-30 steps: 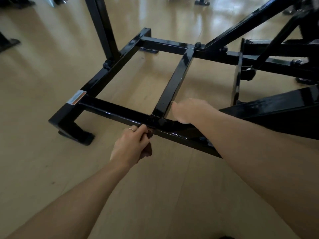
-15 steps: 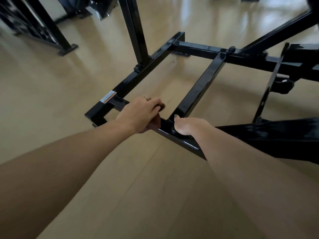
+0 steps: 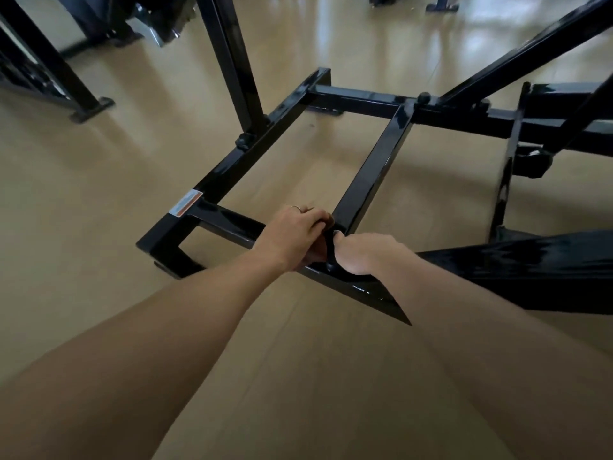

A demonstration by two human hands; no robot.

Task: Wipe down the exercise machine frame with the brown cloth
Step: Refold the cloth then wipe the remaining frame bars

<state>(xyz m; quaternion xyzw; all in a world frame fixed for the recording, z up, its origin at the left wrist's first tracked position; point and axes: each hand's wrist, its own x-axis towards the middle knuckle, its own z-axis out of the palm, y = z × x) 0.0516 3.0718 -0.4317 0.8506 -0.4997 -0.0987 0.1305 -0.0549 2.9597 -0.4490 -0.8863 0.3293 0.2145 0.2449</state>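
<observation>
The black frame [image 3: 371, 171] sits low on the tan floor [image 3: 99, 200], its middle bar running away from the person, the near bar crosswise; the left hand [image 3: 295, 235] curls over the near bar at their joint, a sliver of brown cloth [image 3: 328, 220] under its fingers; the right hand [image 3: 360, 252] grips the same bar just beside it; glossy paint, label [image 3: 185, 203] at the left corner.

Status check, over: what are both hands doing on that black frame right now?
Left hand gripping the front bar of the frame at the crossbar joint. Right hand beside it, fingers hidden. Brown cloth barely visible, if at all. Nothing blocking.
</observation>
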